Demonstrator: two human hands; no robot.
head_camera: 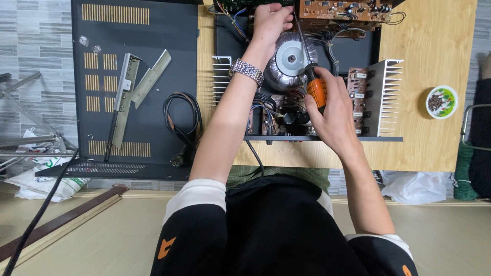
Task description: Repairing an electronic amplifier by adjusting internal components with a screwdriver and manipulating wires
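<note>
An opened amplifier chassis (327,138) lies on a wooden table (434,46). Inside it are a round silver toroidal transformer (289,59), brown circuit boards (342,10) and finned aluminium heat sinks (386,97). My right hand (332,115) grips an orange-handled screwdriver (316,89); its shaft slants up toward the far end of the chassis. My left hand (268,23), with a metal watch on the wrist, reaches over the transformer to the far boards, fingers curled beside the screwdriver's tip. What they touch is hidden.
The black vented cover (133,30) lies to the left with two metal brackets (125,92) and a coiled black power cord (181,122) on it. A small round dish of screws (441,101) sits at the right. Metal stands and bags are on the floor at left.
</note>
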